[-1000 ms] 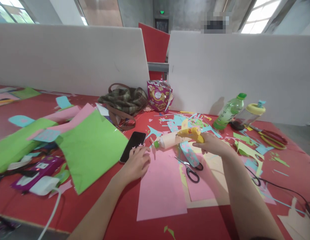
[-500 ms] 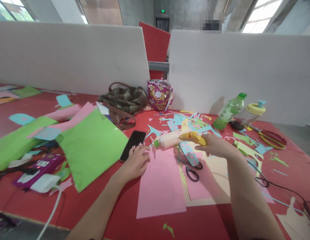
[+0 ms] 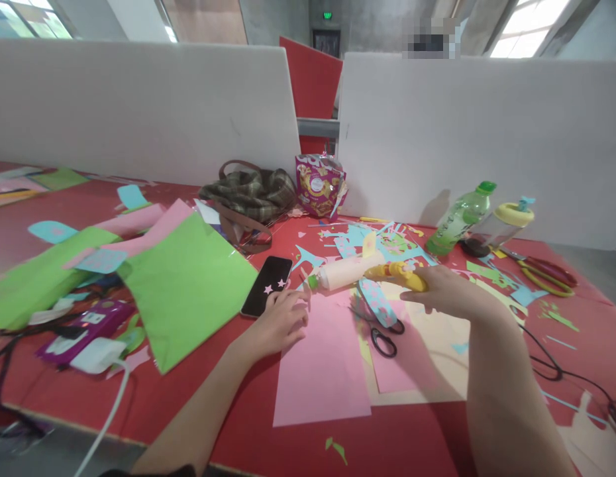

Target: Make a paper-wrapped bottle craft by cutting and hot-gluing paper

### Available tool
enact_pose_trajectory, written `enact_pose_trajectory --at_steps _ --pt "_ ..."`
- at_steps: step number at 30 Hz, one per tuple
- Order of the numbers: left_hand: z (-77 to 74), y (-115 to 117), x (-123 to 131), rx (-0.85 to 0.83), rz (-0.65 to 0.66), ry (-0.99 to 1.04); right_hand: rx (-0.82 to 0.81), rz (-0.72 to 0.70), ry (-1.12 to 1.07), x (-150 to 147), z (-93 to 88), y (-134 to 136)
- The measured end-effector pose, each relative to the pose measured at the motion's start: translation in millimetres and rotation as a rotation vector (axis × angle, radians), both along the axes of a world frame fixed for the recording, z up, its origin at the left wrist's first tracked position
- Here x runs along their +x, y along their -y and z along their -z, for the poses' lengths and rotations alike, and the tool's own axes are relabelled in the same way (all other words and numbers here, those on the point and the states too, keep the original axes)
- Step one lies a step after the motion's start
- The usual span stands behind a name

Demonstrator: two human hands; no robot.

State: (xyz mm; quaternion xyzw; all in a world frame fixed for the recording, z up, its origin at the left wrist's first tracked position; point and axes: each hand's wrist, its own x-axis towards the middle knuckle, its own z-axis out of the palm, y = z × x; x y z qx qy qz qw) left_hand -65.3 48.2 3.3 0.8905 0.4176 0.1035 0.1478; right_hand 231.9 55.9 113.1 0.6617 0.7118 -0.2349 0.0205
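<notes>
My left hand (image 3: 283, 321) rests at the near right edge of a black phone (image 3: 262, 298), fingers loosely apart and nothing visible in them. Two small pink paper stars (image 3: 274, 286) lie on the phone's screen. My right hand (image 3: 440, 291) is closed round a yellow hot glue gun (image 3: 400, 273), its nozzle pointing left. Beside that nozzle, a bottle wrapped in cream paper (image 3: 352, 270) lies on its side, green cap to the left. Below it are black-handled scissors (image 3: 384, 342), partly under a blue patterned paper strip (image 3: 377, 303).
Pink sheets (image 3: 320, 371) and a large green sheet (image 3: 189, 291) cover parts of the red table. Paper scraps, a snack bag (image 3: 320, 185), a plaid bag (image 3: 253, 192), a green bottle (image 3: 460, 222) and red-and-yellow-handled scissors (image 3: 546, 275) lie around. A black cable (image 3: 551, 371) runs at right.
My left hand has drawn back slightly from the phone, so the pink stars show on its screen. The glue gun in my right hand has shifted slightly right.
</notes>
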Motion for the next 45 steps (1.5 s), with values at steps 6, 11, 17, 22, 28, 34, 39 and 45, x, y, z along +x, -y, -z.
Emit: enact_pose_trajectory --at_steps 6,11,17,22,28,34,39,45 --pt "0.6 -1 2 -0.041 0.001 -0.013 -0.003 0.007 -0.004 0 0.0 0" --pt "-0.1 -1 5 -0.046 -0.024 -0.029 -0.002 0.015 0.009 1 0.9 0" --pt "-7.1 2 7 -0.073 -0.063 0.016 -0.006 0.02 0.008 2 0.1 0" --pt "-22.6 -3 9 -0.166 -0.145 0.234 -0.001 0.017 0.007 3 -0.1 0" --pt "-39.2 -16 19 -0.411 -0.341 0.492 0.002 0.021 0.002 7 -1.2 2" --pt "-42.7 -36 32 -0.462 -0.37 0.65 -0.011 0.015 -0.007 9 -1.5 3" --pt "-44.4 -54 42 -0.41 -0.357 0.609 -0.016 0.024 -0.023 11 -2.8 3" --pt "-45.9 -80 49 -0.263 -0.322 0.499 -0.013 0.035 -0.035 12 -5.3 4"
